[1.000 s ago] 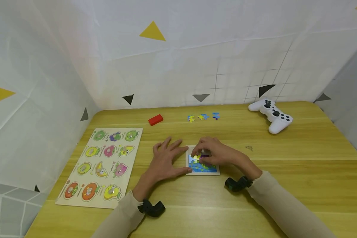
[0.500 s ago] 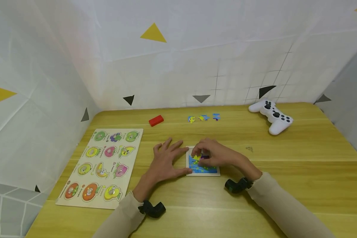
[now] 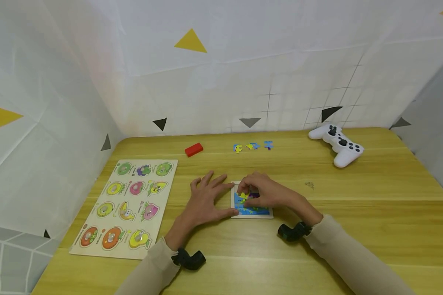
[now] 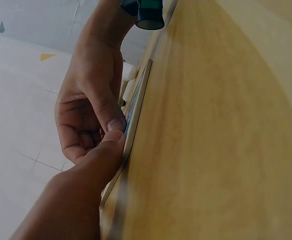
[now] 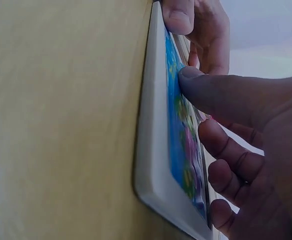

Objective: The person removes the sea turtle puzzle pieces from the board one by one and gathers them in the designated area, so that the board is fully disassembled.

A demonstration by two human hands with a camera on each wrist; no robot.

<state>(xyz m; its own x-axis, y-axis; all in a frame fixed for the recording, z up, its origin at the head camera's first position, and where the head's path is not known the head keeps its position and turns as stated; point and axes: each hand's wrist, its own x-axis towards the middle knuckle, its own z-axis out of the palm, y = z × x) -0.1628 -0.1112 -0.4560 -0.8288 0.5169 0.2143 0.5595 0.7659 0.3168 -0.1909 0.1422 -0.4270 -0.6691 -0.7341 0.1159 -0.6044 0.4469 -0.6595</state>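
A small jigsaw puzzle in a pale frame [image 3: 256,217] lies on the table, its blue underwater picture [image 3: 249,211] partly covered by fingers. My left hand [image 3: 204,201] rests beside it with fingers spread, thumb and index finger touching the frame's left side. Over the picture, my right hand [image 3: 267,190] pinches a yellow jigsaw piece [image 3: 243,196] close to the picture's left part. In the right wrist view the right thumb [image 5: 211,92] presses down at the picture surface, while the other fingers curl above the far edge; the index fingertip is hidden there.
Three loose jigsaw pieces [image 3: 253,146] lie in a row behind the puzzle. A red block [image 3: 194,149] sits to their left, a white game controller [image 3: 336,143] at the back right. On the left lies a fruit peg board [image 3: 123,209]. White cloth [image 3: 221,90] hangs behind the table.
The right thumb has slid slightly left and down over the picture, and the yellow piece sits slightly lower. The left hand has kept its place on the frame.
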